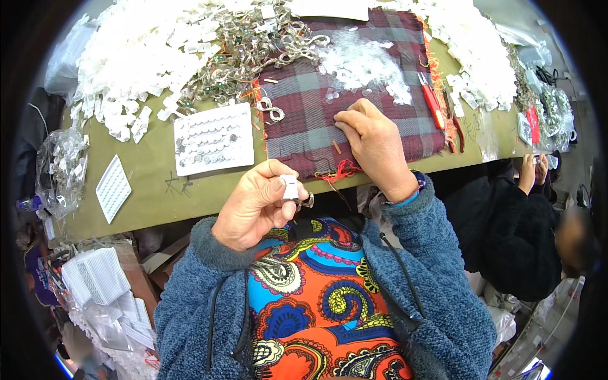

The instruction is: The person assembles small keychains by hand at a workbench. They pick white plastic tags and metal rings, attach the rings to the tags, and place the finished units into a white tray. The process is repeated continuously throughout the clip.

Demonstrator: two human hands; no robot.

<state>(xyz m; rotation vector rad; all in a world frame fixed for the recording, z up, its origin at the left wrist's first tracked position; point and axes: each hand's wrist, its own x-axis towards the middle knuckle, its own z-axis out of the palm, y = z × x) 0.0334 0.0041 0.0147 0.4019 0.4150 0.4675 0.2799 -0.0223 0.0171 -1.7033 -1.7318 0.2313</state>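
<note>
My left hand [253,206] is closed, pinching a small white tag [289,188] between thumb and fingers at the near edge of the table. A bit of dark metallic chain or ring [308,201] hangs below the tag by the fingers. My right hand [375,144] is closed in a pinch above a plaid cloth [294,136]; whatever its fingertips may hold is hidden. Close to that hand lie a small tan stick [336,147] and a tangle of red thread [342,170]. Farther back on the cloth spreads a pile of small clear pieces [364,63].
Left of the cloth sits a white tray [246,155] of small round pieces, with another white tray [114,190] beyond it. White tags [139,50] and tangled chains [237,63] heap at the back. Red-handled tweezers [432,104] and pliers [456,130] lie right. Another person's hands [533,171] work far right.
</note>
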